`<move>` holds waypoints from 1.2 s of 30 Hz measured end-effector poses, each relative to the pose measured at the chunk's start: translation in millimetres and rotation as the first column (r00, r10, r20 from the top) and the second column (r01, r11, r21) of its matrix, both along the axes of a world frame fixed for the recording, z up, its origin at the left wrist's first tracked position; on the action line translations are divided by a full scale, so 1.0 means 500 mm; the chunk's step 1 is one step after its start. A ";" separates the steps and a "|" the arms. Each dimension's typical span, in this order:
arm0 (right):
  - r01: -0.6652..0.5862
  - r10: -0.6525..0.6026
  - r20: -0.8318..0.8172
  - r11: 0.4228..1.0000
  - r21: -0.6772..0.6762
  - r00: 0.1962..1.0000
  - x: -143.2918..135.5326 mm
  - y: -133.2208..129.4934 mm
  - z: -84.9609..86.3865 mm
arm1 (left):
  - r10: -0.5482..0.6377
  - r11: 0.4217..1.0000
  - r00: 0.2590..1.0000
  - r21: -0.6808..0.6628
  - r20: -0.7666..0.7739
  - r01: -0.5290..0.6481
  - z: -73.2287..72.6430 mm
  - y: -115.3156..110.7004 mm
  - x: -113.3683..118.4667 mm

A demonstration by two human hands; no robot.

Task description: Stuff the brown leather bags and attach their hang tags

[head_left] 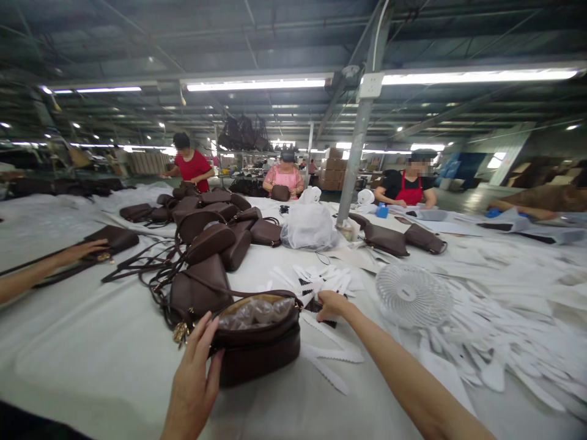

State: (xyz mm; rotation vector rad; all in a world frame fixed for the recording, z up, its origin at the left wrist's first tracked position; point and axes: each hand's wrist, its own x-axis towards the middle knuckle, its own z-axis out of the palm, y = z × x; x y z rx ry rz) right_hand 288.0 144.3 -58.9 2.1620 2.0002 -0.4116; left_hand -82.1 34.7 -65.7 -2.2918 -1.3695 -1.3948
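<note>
An open brown handbag (259,351) stands on the white-covered table in front of me, with clear plastic filling (254,313) showing inside its mouth. My left hand (202,360) is wrapped round the bag's left end, thumb on the near side and fingers at the rim. Beyond the bag's right end, my right hand (332,307) reaches to a pile of white paper strips (337,280) and small dark pieces, its fingers bent together. What its fingertips hold is too small to make out. Gold-coloured hardware (181,333) lies by the bag's left side.
Many brown bags (206,241) with straps are heaped behind. A white fan (413,295) and loose white cut-outs (504,348) lie to the right. A metal post (360,140) rises behind a plastic-wrapped bundle (309,226). Another person's hand (87,249) rests on a bag at left; several people work beyond.
</note>
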 end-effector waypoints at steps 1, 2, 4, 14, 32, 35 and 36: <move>-0.014 0.014 -0.008 1.000 0.004 1.000 0.006 -0.001 0.005 | 0.000 1.000 1.000 -0.007 -0.005 0.000 0.001 0.000 -0.002; -0.026 0.026 -0.016 1.000 0.005 1.000 0.012 -0.001 0.012 | -0.002 1.000 1.000 -0.013 -0.009 0.001 0.001 -0.001 -0.004; -0.037 0.037 -0.024 0.999 0.001 0.999 0.027 -0.002 0.028 | -0.010 1.000 1.000 -0.028 -0.012 0.009 0.001 -0.001 -0.007; 0.105 -0.175 0.200 0.943 0.316 0.964 0.034 -0.023 0.136 | -0.003 1.000 1.000 -0.027 0.009 0.003 0.006 -0.009 -0.004; -0.652 0.782 -0.032 0.541 0.532 0.623 -0.253 -0.287 0.455 | -0.237 0.812 0.697 -0.256 0.677 0.525 0.205 -0.135 0.094; -0.666 0.787 0.030 0.500 0.554 0.616 -0.260 -0.302 0.436 | -0.234 0.682 0.612 -0.321 0.756 0.657 0.180 -0.144 0.085; -0.651 0.779 0.048 0.487 0.582 0.626 -0.249 -0.297 0.423 | -0.230 0.659 0.600 -0.331 0.767 0.676 0.170 -0.145 0.073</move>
